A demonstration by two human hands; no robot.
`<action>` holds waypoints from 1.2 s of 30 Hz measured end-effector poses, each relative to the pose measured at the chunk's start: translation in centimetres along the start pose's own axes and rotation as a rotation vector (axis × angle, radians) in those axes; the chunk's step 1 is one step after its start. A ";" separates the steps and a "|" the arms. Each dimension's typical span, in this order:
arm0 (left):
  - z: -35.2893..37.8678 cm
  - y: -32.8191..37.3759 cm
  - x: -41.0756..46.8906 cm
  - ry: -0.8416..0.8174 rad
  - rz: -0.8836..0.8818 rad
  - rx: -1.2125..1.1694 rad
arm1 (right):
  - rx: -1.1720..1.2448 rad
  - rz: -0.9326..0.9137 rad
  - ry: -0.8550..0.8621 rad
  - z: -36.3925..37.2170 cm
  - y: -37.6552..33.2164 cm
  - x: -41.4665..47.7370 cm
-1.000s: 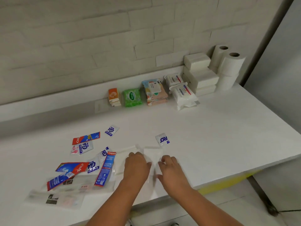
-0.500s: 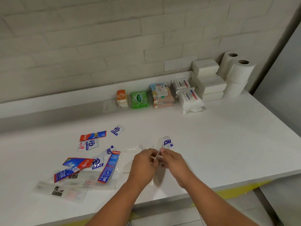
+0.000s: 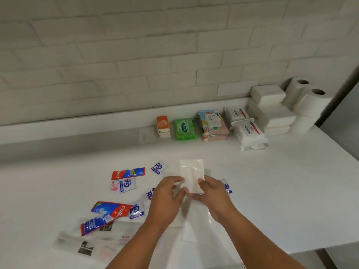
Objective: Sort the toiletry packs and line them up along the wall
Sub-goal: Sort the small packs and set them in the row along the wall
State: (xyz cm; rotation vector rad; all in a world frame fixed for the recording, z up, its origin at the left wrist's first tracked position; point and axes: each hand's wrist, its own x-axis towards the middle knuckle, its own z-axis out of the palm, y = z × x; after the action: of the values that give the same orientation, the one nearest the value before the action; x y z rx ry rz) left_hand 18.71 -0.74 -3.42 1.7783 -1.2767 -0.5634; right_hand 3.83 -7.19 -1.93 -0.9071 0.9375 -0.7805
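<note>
Over the near part of the counter (image 3: pixel 281 191), the left hand (image 3: pixel 165 197) and right hand (image 3: pixel 213 195) each pinch the lower end of a white pack (image 3: pixel 191 171), its far end pointing at the wall (image 3: pixel 155 55). It looks limp, so I would carry it flat, two-handed, and set it left of the orange pack (image 3: pixel 162 126), where a similar flat pack (image 3: pixel 146 134) seems to lie. Loose sachets (image 3: pixel 128 172) lie scattered just left of the hands; lift over them rather than drag.
</note>
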 end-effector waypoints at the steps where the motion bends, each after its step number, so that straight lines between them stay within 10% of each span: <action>1: -1.0 -0.3 0.7 0.040 -0.064 -0.046 | 0.010 -0.001 0.000 1.0 -0.1 0.7; 15: -13.6 -9.2 12.8 0.056 -0.320 -0.243 | -0.163 -0.049 0.030 15.3 1.2 13.5; 25: -13.4 -15.7 26.4 -0.003 -0.461 -0.194 | -1.081 -0.265 0.111 18.5 2.8 21.8; 36: -11.1 -17.3 30.1 0.003 -0.472 0.012 | -1.114 -0.209 0.060 18.1 3.9 24.4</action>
State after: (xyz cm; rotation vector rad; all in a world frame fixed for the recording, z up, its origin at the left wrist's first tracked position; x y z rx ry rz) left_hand 47.70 -22.26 -8.51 2.1006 -0.8545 -0.8121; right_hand 30.36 -21.29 -7.90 -1.9744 1.3615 -0.4085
